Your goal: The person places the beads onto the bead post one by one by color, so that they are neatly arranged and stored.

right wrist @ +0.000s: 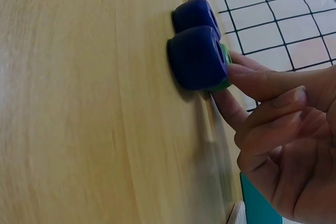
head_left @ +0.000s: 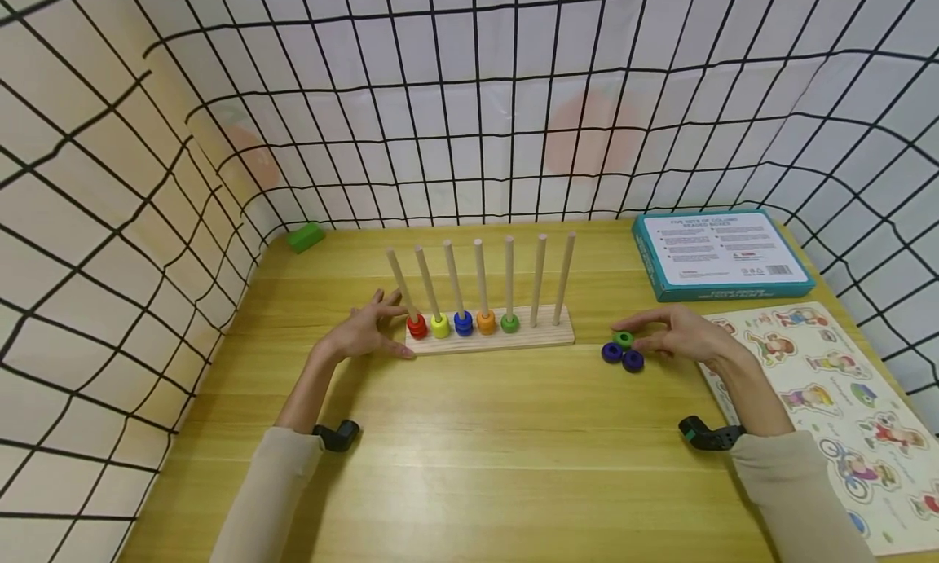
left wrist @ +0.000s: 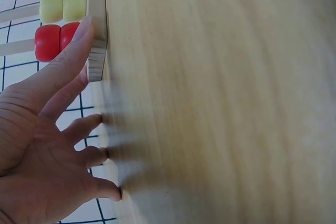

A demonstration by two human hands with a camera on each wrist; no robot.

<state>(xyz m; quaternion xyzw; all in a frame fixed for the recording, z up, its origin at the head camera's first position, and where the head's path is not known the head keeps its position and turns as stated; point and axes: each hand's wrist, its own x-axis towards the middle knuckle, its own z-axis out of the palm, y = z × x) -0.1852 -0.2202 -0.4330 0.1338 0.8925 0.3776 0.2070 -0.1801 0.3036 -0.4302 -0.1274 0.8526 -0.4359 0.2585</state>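
Note:
A wooden peg stand [head_left: 546, 335] with several upright rods stands mid-table. From the left its rods carry red beads [head_left: 417, 327], yellow beads [head_left: 439, 327], blue beads [head_left: 464, 324], orange beads [head_left: 487, 323] and a green bead at the bottom; the two rightmost rods are bare. My left hand [head_left: 359, 331] grips the stand's left end, thumb in front beside the red beads, other fingers spread behind. To the right, my right hand [head_left: 682, 332] pinches a loose green bead [head_left: 623, 340] between thumb and index finger. Two dark purple beads [right wrist: 197, 59] sit against it, on the near side.
A teal-edged box [head_left: 722, 253] lies at the back right. Below it, a picture board [head_left: 800, 367] with printed figures covers the right side of the table. A green block [head_left: 305, 237] sits at the back left corner. Black netting [head_left: 477, 78] surrounds the table's back and sides.

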